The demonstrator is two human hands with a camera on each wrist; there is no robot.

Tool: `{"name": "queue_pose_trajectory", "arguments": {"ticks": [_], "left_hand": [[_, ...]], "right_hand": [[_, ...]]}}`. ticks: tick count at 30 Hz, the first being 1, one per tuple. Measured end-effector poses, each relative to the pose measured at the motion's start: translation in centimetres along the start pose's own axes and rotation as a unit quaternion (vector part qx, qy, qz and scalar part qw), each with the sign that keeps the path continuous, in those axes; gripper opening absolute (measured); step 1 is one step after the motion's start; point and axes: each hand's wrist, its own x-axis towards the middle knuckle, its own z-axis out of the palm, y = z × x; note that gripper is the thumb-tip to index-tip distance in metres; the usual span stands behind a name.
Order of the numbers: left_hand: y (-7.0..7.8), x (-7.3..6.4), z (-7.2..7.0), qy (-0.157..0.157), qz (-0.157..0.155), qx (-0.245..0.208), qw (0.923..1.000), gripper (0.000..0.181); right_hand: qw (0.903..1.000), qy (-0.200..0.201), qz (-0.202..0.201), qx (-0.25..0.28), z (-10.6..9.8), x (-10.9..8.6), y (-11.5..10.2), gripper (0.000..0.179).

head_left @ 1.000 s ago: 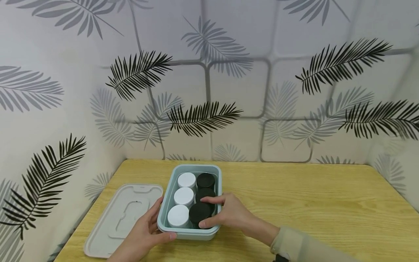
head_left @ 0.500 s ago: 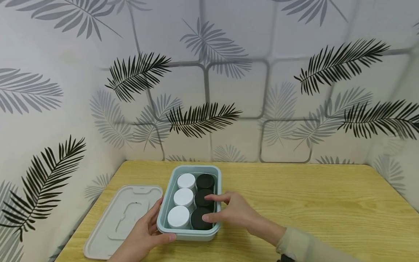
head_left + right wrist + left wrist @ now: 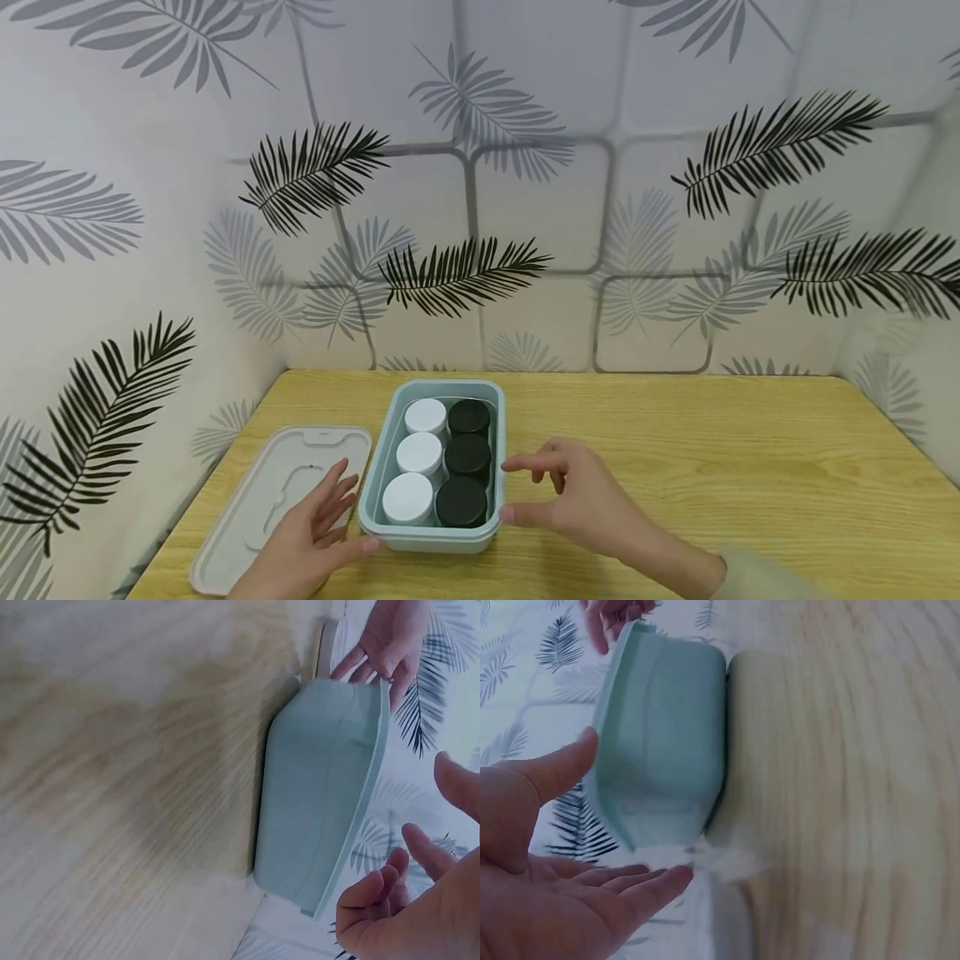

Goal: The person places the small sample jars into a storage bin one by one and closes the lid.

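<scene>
A light blue-green plastic box stands on the table without its lid. Inside it, white-capped jars fill the left column and black-capped jars the right. My left hand is just off the box's near left corner, fingers spread and holding nothing; the left wrist view has its thumb close to the rim. At the box's right side is my right hand, empty, with thumb and index finger apart near the rim. The right wrist view shows the other fingers of the right hand loosely bent.
A pale grey-white lid lies flat on the table left of the box, partly behind my left hand. The wooden table reaches back to a wall with a leaf pattern.
My right hand has drawn back to the right, off the black caps and out of the box. My left hand has let go of the box and moved left. The jars stay inside.
</scene>
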Motion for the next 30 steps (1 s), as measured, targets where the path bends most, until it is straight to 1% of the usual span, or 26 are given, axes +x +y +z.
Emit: {"name": "queue_pose_trajectory", "arguments": {"ticks": [2, 4, 5, 6, 7, 9, 12, 13, 15, 16, 18, 20, 22, 23, 25, 26, 28, 30], "left_hand": [[0.2, -0.6, -0.9, 0.025, -0.014, 0.044, 0.9986, 0.097], [0.4, -1.3, -2.1, 0.038, -0.021, 0.078, 0.9960, 0.089], [0.4, -1.7, -2.7, 0.044, -0.023, 0.092, 0.9945, 0.085], [0.4, -2.1, -3.4, 0.049, -0.024, 0.107, 0.9928, 0.082], [0.2, -2.5, -4.3, 0.049, -0.013, 0.125, 0.9908, 0.080], [-0.4, -3.2, -6.0, 0.054, -0.001, 0.159, 0.9858, 0.076], [-2.0, -4.0, -8.6, 0.066, 0.019, 0.203, 0.9769, 0.074], [-2.6, -4.2, -9.5, 0.071, 0.025, 0.211, 0.9745, 0.074], [-3.8, -4.4, -11.1, 0.077, 0.014, 0.214, 0.9738, 0.076], [-4.4, -4.5, -11.9, 0.078, 0.011, 0.211, 0.9743, 0.077], [-5.6, -4.6, -13.2, 0.077, 0.000, 0.202, 0.9763, 0.079], [-6.4, -4.5, -14.2, 0.069, -0.018, 0.189, 0.9795, 0.082], [-7.1, -4.5, -14.9, 0.059, -0.028, 0.169, 0.9835, 0.085], [-7.3, -4.5, -15.3, 0.051, -0.033, 0.157, 0.9857, 0.086], [-7.8, -4.4, -15.7, 0.032, -0.041, 0.126, 0.9906, 0.085], [-8.0, -4.4, -15.9, 0.024, -0.043, 0.111, 0.9926, 0.084], [-8.6, -4.3, -16.2, 0.012, -0.052, 0.075, 0.9957, 0.079], [-9.0, -4.2, -16.5, -0.002, -0.060, 0.050, 0.9970, 0.075]], "right_hand": [[0.9998, 0.001, -0.022, 0.001, 0.3, -0.7, -0.3, 0.039], [0.9993, -0.010, -0.030, 0.019, 0.7, -1.3, -0.7, 0.033], [0.9986, -0.020, -0.040, 0.029, 1.0, -1.6, -0.8, 0.029], [0.9975, -0.038, -0.034, 0.048, 1.2, -1.9, -1.1, 0.025], [0.9953, -0.061, -0.022, 0.072, 1.5, -2.1, -1.4, 0.022], [0.9866, -0.109, 0.006, 0.121, 2.3, -2.5, -1.8, 0.016], [0.9645, -0.177, 0.055, 0.188, 3.8, -3.1, -2.2, 0.014], [0.9584, -0.193, 0.061, 0.201, 4.4, -3.2, -2.2, 0.014], [0.9533, -0.211, 0.054, 0.210, 5.8, -3.4, -2.0, 0.013], [0.9530, -0.215, 0.049, 0.208, 6.4, -3.4, -1.9, 0.013], [0.9544, -0.218, 0.046, 0.199, 7.8, -3.4, -1.7, 0.013], [0.9596, -0.212, 0.040, 0.181, 9.1, -3.2, -1.4, 0.015], [0.9632, -0.205, 0.034, 0.170, 11.0, -2.8, -0.2, 0.016], [0.9625, -0.203, 0.039, 0.176, 12.1, -2.4, 0.8, 0.017], [0.9635, -0.190, 0.028, 0.187, 14.6, -1.5, 3.0, 0.020], [0.9622, -0.185, 0.030, 0.198, 15.9, -1.0, 4.2, 0.023], [0.9543, -0.177, 0.054, 0.235, 17.9, -0.3, 5.8, 0.027], [0.9473, -0.164, 0.083, 0.262, 19.1, 0.2, 5.9, 0.030]]}}
